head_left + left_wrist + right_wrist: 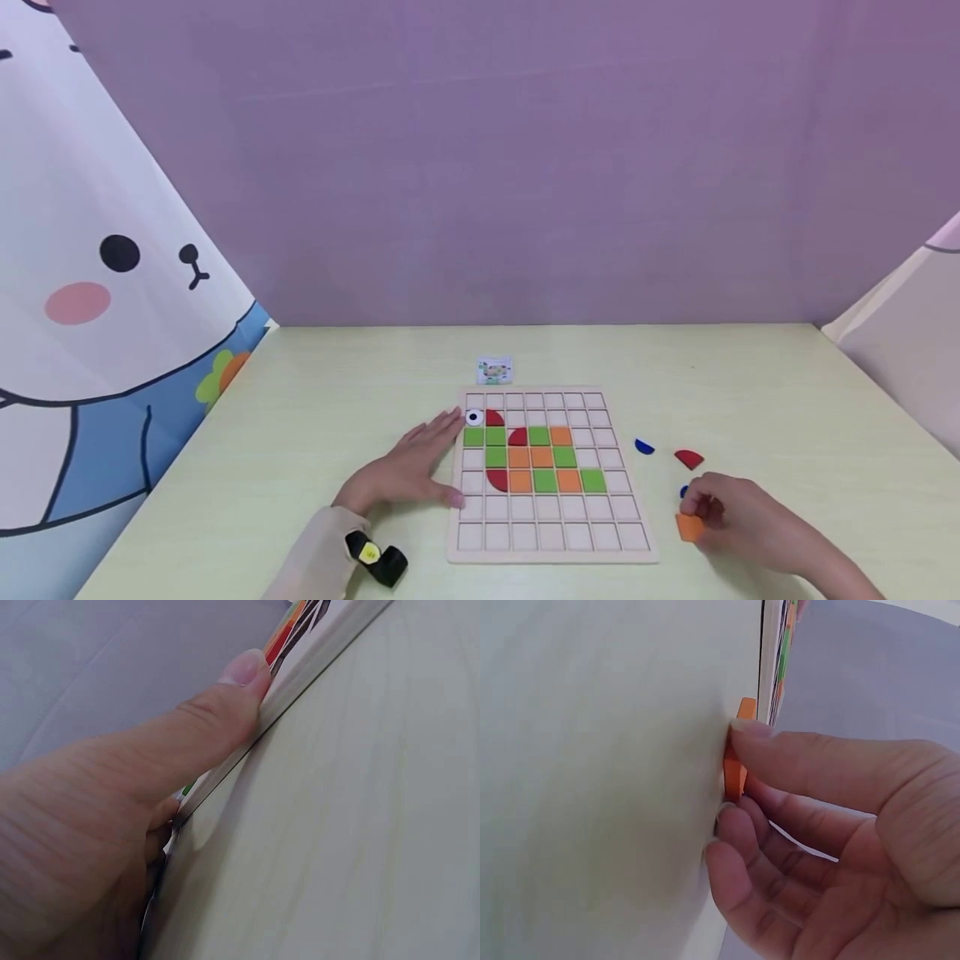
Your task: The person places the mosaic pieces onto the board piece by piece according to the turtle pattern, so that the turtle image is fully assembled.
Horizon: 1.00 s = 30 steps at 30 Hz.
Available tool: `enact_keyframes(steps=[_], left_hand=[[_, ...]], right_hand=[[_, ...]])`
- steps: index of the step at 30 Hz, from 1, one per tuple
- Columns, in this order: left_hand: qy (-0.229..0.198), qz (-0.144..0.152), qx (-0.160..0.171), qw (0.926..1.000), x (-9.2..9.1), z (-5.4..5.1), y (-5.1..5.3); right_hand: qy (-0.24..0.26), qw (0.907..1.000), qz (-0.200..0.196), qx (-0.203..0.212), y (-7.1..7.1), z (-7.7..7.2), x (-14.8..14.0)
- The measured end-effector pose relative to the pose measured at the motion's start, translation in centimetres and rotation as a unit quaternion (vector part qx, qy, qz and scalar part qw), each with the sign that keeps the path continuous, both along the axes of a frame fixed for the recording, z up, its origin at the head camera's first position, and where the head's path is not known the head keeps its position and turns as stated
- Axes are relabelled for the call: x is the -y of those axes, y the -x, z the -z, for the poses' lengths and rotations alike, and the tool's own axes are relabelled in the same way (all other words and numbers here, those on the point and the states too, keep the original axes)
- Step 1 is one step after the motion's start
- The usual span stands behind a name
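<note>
A pale wooden grid board (pixel 555 536) lies on the table, with green, orange and red tiles and a white eye piece (pixel 474 417) set in its cells. My left hand (pixel 411 467) rests at the board's left edge, fingers extended. In the left wrist view its thumb (pixel 217 712) touches the board's side. Right of the board, my right hand (pixel 738 518) pinches an orange tile (pixel 688 527) between thumb and fingers. The right wrist view shows this tile (pixel 736 769) tilted on edge, close to the tabletop; the fingers partly cover it.
Beyond the right hand lie a red quarter-round piece (pixel 689 459) and a blue half-round piece (pixel 644 447). Another blue piece (pixel 684 492) is partly hidden by the fingers. A small printed card (pixel 494 370) lies behind the board. A purple cloth (pixel 525 167) hangs behind the table.
</note>
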<state>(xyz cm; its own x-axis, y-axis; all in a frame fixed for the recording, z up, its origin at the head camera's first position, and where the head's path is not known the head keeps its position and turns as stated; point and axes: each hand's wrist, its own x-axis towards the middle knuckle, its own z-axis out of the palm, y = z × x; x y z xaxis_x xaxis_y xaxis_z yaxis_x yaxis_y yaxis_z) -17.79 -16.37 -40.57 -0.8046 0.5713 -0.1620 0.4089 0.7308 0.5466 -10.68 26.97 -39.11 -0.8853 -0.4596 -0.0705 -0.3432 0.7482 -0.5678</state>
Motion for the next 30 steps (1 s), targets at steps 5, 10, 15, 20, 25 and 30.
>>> enact_keyframes(steps=[5, 10, 15, 20, 25, 30], left_hand=[[-0.002, 0.003, -0.005, 1.0000, 0.0, 0.1, 0.0], [0.003, -0.002, -0.005, 1.0000, 0.1, 0.3, 0.1], [-0.001, 0.000, -0.007, 1.0000, 0.1, 0.2, 0.0], [0.003, 0.000, -0.010, 0.9999, 0.0, 0.2, 0.1], [0.006, -0.001, -0.010, 0.9999, 0.0, 0.3, 0.1], [0.009, -0.003, -0.011, 0.9999, 0.1, 0.4, 0.1]], right_hand=[[0.000, 1.0000, -0.001, 0.005, 0.5, -0.4, 1.1], [0.006, 0.9995, 0.001, 0.030, 1.1, -0.6, 2.0], [0.036, 0.9992, -0.012, 0.009, 1.5, -0.5, 2.3], [0.068, 0.9966, -0.033, -0.032, 1.8, -0.4, 2.6], [0.073, 0.9962, -0.044, -0.020, 2.4, -0.5, 2.9], [0.060, 0.9973, -0.041, -0.013, 2.9, -0.9, 3.2]])
